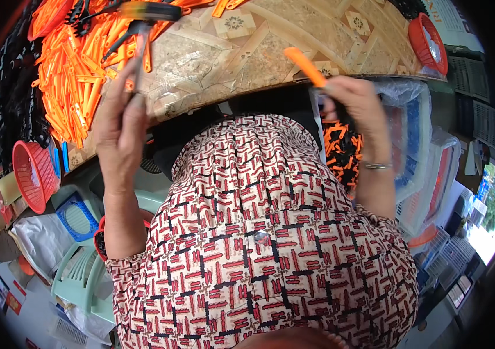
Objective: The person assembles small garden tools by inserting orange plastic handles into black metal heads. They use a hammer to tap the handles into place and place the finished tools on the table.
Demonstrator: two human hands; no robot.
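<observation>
My left hand (pixel 120 119) is closed round the handle of a hammer (pixel 151 11), whose dark and yellowish head is smeared by motion over the table's far left part. Between the fingers of my right hand (pixel 356 96) is an orange plastic handle (pixel 305 67), held above the table's near edge on the right. A large heap of similar orange handles (pixel 76 81) lies on the table to the left, beside my left hand. Several black plastic parts (pixel 79 20) lie among them at the far end.
The patterned table (pixel 212 64) curves across the front. Red baskets stand at its left (pixel 33 174) and right (pixel 427 43) ends. Below my right forearm, a container holds orange and black pieces (pixel 340 154). Plastic-wrapped crates (pixel 410 134) stand to the right; a pale green chair (pixel 79 273) is at lower left.
</observation>
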